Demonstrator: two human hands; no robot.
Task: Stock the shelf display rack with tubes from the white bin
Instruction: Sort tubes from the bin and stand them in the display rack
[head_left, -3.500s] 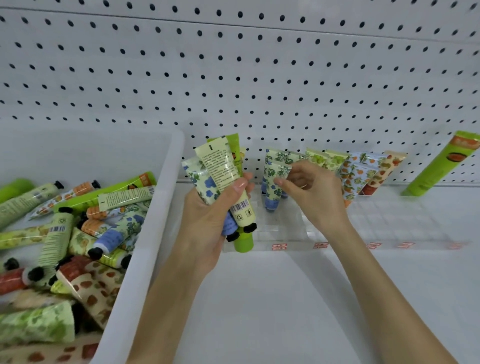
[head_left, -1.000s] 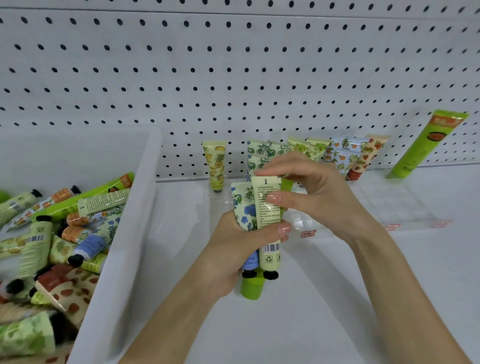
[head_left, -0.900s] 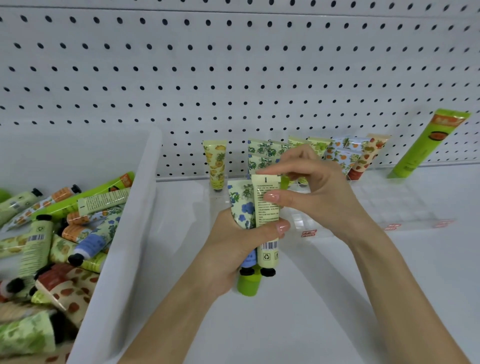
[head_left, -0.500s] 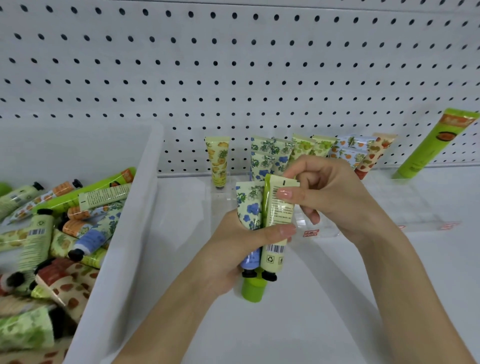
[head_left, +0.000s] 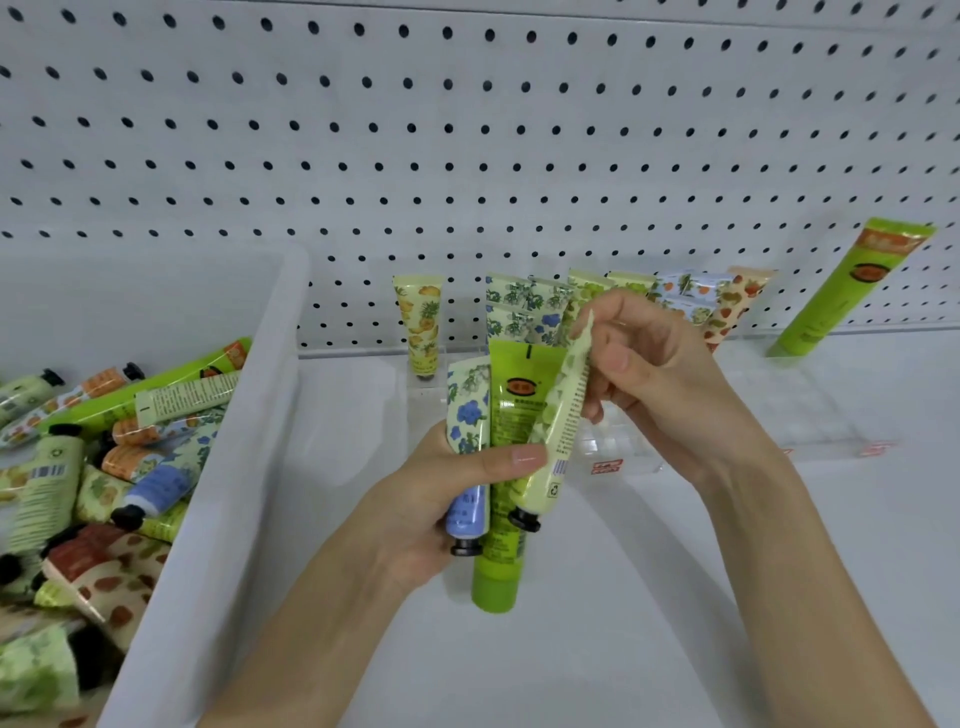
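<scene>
My right hand (head_left: 654, 374) pinches the pale green tube (head_left: 558, 415), likely light and squashy, near its crimp, above my left hand (head_left: 431, 499) gripping two other tubes (head_left: 511, 405).

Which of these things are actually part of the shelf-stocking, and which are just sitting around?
In use: white bin of loose tubes; clear rack with standing tubes; left hand gripping three tubes; right hand pinching the pale green tube.

Just sitting there: tall green tube leaning on the pegboard; red labels on the rack front.
</scene>
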